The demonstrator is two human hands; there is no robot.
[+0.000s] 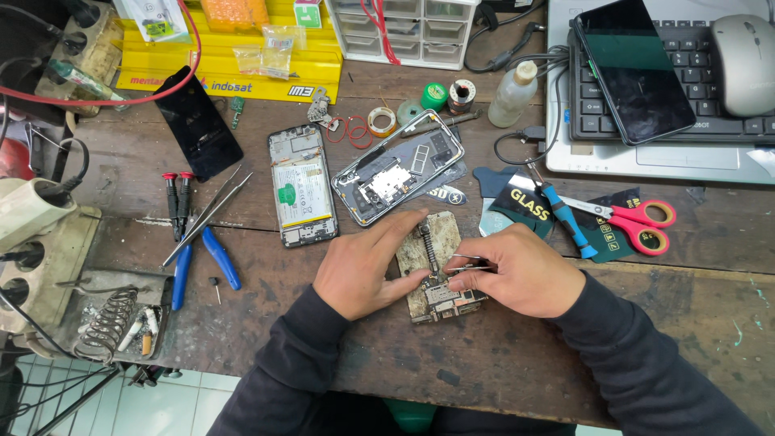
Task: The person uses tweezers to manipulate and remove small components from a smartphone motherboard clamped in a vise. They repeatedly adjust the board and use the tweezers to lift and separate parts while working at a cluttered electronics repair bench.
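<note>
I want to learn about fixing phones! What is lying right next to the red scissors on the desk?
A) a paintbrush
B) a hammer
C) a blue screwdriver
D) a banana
C: a blue screwdriver lies just left of the red scissors on the wooden desk, its shaft crossing the scissor blades.

Worn, scratched matt wood workbench (484,363). Bare metal tweezers (206,214). Glossy black glass phone (634,69) near the bench's far right corner. Scissors (638,222): smooth red plastic handles. Grimy metal board holder (432,254).
</note>
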